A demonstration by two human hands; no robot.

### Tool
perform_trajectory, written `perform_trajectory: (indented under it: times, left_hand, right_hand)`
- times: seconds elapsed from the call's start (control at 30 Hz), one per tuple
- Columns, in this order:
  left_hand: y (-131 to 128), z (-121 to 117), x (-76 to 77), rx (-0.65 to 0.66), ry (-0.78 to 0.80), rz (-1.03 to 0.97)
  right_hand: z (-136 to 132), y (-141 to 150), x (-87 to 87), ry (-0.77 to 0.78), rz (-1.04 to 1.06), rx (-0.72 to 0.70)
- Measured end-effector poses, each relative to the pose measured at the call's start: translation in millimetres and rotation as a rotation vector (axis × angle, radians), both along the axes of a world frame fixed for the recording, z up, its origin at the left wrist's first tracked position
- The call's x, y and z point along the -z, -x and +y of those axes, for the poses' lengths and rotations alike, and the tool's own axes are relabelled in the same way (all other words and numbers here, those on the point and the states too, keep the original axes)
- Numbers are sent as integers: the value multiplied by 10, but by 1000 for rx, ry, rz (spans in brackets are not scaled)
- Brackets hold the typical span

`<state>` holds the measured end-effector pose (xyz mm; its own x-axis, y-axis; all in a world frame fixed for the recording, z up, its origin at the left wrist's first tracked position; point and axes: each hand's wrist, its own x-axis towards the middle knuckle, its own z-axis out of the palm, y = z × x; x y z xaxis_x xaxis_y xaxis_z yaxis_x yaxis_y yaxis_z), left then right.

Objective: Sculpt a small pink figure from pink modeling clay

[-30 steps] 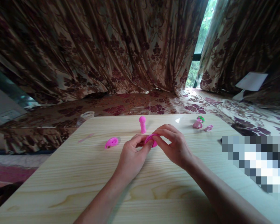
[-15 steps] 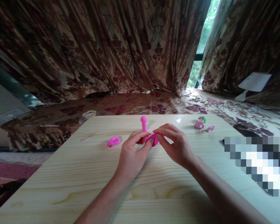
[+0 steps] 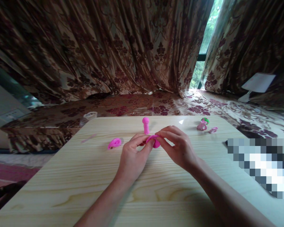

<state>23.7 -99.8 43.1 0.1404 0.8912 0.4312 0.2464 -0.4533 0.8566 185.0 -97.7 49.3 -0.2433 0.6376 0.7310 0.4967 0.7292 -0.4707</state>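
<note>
Between my two hands is a soft-looking bright pink piece (image 3: 156,143), round and bent, perhaps modelling clay. My left hand (image 3: 135,154) pinches its left side, thumb in front. The fingertips of my right hand (image 3: 180,146) close on its upper right edge. Just behind my hands stands an upright pink figure (image 3: 146,125) with a ball-shaped top and a narrower stem. To the left of my left hand lies a pink looped lump (image 3: 114,143) with a small brownish spot at its lower end. My fingers partly cover the held piece.
At the table's (image 3: 85,189) back right are a pale pink piece (image 3: 202,126), a green ball-like thing (image 3: 205,120) and a small pink piece (image 3: 213,130). A thin pinkish stick (image 3: 89,138) lies at left. A pixelated object (image 3: 262,167) covers the right side.
The pink piece between my fingers has tilted slightly, and its top edge looks more folded. My hands have barely shifted; everything else on the table stays where it was.
</note>
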Motion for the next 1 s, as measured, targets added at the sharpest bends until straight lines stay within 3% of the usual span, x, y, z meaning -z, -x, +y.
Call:
perform_trajectory:
  times: [0.23, 0.5, 1.0]
  left_hand:
    - [-27, -27, -7, -15, 91, -22]
    - [-6, -16, -23, 23, -45, 25]
    - [-26, -34, -27, 8, -25, 21]
  right_hand:
    - [-2, -6, 7, -19, -30, 17]
    - [-10, 16, 13, -20, -13, 3]
    - [-25, 27, -14, -23, 26, 20]
